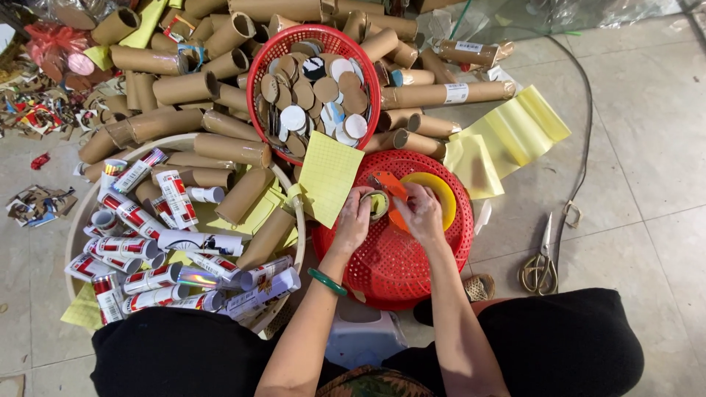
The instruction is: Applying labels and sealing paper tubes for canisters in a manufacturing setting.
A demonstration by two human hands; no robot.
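Left hand (354,219), just below centre of the frame, curls around a small tape roll (378,204), fingers closed on its rim. Right hand (423,213) is beside it, fingertips pinched at the roll's edge; whether they grip the tape end or just touch it is too small to tell. A green bangle (327,282) sits on the left wrist.

Both hands work over an upturned red basket (393,257), centre frame. An orange tool (391,192) lies on it, mostly hidden behind the hands, so its shape is unclear. One yellow disc (434,191) sits behind the right hand. One gridded yellow sheet (328,176) leans just left of the hands.

Upper centre, a second red basket (315,92) holds round cardboard discs, brown and white, too many and too overlapped to count. Around it, across the upper frame, a heap of brown tubes (184,88), also beyond counting. Lower left, a pale round tray (77,228) carries labelled red-and-white tubes (136,217), its lower edge cut off by the dark lap.

Right of frame, one pair of scissors (543,257) lies on the tile floor, with a dark cable (588,110) running past. Yellow film (507,136) spreads at upper right.
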